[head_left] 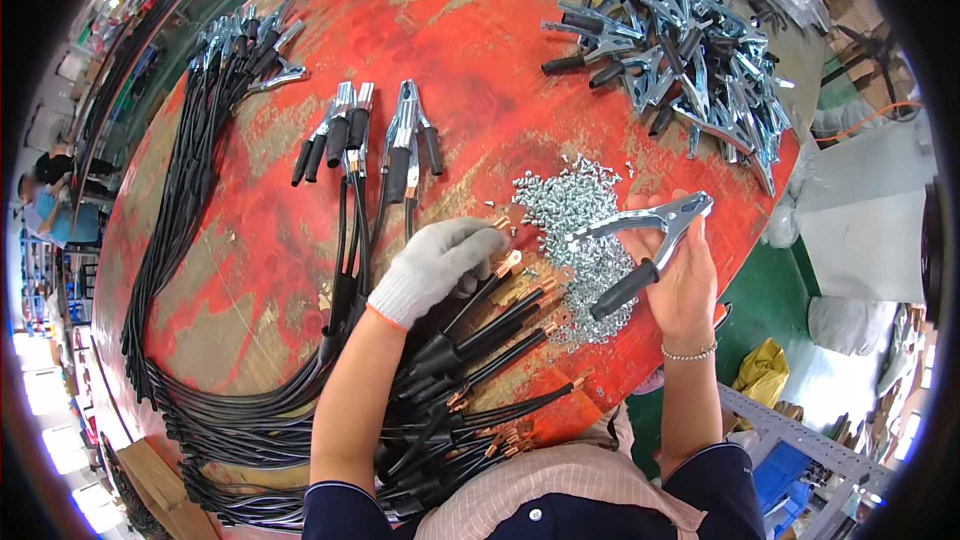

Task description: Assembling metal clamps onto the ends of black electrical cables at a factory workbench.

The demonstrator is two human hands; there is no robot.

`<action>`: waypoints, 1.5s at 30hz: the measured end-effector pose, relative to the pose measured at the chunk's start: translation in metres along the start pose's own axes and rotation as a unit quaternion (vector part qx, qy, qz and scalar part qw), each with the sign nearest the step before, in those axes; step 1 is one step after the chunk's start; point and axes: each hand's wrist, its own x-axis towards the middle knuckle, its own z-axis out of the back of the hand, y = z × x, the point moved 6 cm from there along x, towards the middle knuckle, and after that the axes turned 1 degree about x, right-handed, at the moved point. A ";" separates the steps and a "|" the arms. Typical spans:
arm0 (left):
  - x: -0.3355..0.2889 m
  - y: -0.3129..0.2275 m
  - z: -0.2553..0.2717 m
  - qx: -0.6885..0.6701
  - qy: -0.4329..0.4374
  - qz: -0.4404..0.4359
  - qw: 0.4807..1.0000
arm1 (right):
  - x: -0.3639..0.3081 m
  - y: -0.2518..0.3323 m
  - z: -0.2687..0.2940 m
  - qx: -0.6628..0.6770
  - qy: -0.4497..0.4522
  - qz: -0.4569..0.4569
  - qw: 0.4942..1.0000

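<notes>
In my right hand (678, 280), which is bare and wears a bead bracelet, I hold a silver spring clamp (672, 230) with a black handle sleeve. The clamp rests across the palm and fingers, tilted, above a heap of small silver screws (572, 202). My left hand (440, 265), in a white knit glove, is closed with thumb and fingers together. A copper cable lug (502, 224) shows at its fingertips; the cable behind it is hidden by the glove. Just below that hand lie black cables with copper lugs (513, 259), their ends pointing at the screws.
A large pile of silver clamps (680, 50) covers the table's far right. Clamps fitted on cables (352, 125) lie at centre left, with a longer bundle of black cables (185, 200) along the left side. The worn red tabletop (470, 60) ends in a curved edge.
</notes>
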 end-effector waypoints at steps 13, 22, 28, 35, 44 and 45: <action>-0.020 0.003 -0.010 -0.044 -0.060 -0.083 0.994 | 0.017 -0.041 -0.072 -0.224 0.115 0.099 0.963; -0.021 0.002 -0.009 -0.007 -0.060 -0.081 0.995 | 0.013 -0.037 -0.084 -0.282 0.133 0.104 0.945; -0.022 -0.003 -0.010 0.026 -0.061 -0.046 0.997 | 0.011 -0.037 -0.083 -0.289 0.117 0.101 0.945; -0.028 -0.026 -0.011 0.036 -0.095 -0.205 0.974 | 0.015 -0.038 -0.087 -0.316 0.129 0.071 0.937; -0.016 0.000 0.034 -0.294 -0.151 -0.149 0.932 | 0.081 -0.072 -0.092 -0.706 0.233 0.128 0.657; -0.016 0.002 0.035 -0.298 -0.156 -0.154 0.929 | 0.081 -0.083 -0.092 -0.759 0.267 0.149 0.574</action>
